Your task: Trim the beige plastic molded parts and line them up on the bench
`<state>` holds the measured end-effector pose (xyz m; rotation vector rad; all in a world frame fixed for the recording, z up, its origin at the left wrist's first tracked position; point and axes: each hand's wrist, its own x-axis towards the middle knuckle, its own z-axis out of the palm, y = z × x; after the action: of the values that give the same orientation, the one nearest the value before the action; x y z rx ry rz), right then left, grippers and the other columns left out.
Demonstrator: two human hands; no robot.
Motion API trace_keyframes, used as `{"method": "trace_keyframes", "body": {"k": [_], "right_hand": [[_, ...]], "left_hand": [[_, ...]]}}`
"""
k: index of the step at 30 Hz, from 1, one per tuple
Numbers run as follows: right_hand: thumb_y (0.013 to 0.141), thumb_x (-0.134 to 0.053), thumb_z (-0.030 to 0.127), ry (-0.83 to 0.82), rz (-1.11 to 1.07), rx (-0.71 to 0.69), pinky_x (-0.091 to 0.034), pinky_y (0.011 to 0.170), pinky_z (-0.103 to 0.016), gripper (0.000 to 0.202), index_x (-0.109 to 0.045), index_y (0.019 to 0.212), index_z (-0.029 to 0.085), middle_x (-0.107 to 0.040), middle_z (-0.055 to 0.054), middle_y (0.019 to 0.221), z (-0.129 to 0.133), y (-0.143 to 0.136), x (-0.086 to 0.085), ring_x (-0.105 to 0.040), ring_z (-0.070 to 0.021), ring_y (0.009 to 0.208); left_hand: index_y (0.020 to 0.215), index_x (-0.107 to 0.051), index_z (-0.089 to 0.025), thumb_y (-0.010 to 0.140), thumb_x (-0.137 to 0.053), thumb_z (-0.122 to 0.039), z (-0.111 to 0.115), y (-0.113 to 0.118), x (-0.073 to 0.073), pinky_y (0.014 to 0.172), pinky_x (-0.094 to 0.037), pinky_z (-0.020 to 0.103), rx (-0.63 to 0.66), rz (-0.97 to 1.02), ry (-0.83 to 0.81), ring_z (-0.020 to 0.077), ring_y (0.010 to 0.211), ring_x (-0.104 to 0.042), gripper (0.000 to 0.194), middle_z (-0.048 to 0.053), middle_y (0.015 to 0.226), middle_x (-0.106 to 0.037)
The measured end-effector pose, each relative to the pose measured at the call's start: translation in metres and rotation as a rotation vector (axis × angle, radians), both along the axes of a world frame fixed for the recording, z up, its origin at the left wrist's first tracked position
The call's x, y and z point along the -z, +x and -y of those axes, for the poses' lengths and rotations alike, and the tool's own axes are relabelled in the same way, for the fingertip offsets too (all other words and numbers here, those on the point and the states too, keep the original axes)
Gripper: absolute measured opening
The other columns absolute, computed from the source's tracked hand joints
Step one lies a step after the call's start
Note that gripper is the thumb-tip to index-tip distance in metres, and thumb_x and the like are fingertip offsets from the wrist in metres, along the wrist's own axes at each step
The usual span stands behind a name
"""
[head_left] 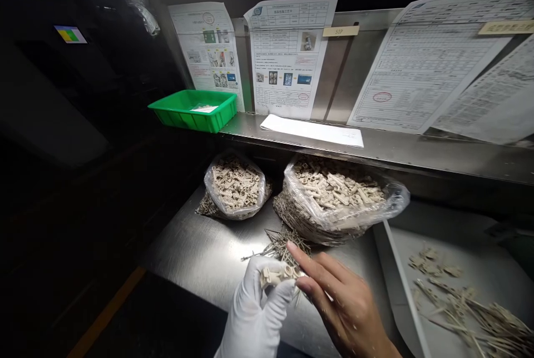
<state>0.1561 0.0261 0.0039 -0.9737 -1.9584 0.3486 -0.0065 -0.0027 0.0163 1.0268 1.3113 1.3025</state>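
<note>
Left hand (pixel 261 308) in white glove (pixel 244 333) is clamped on beige plastic pieces (pixel 273 276) above the metal table (pixel 200 252); right hand (pixel 346 299) at their edge, cannot tell if pinching; slack cloth could let one slip among thin sticks (pixel 287 242).

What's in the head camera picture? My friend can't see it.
A white-gloved left hand holds small beige parts, with the bare right hand close beside them, above a metal table. Behind lie thin rods and two open plastic bags full of beige pieces. A green bin sits on a shelf in front of printed sheets.
</note>
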Motion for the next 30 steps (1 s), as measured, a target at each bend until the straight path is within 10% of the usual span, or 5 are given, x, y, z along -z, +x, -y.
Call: {"method": "trace_keyframes", "body": {"k": [30], "right_hand": [[0.11,-0.053,0.031,0.082,0.067,-0.06,-0.046,0.056,-0.023,0.039,-0.063,0.146,0.019,-0.059,-0.001,0.072,0.008,0.0,-0.008,-0.058,-0.0136,0.061]], "left_hand": [[0.084,-0.064,-0.022,0.093,-0.063,-0.067,0.01,-0.006,0.006,0.073,-0.044,0.029,0.093,-0.066,0.059,0.0159,0.072,-0.054,0.046,-0.002,0.075,-0.058]]}}
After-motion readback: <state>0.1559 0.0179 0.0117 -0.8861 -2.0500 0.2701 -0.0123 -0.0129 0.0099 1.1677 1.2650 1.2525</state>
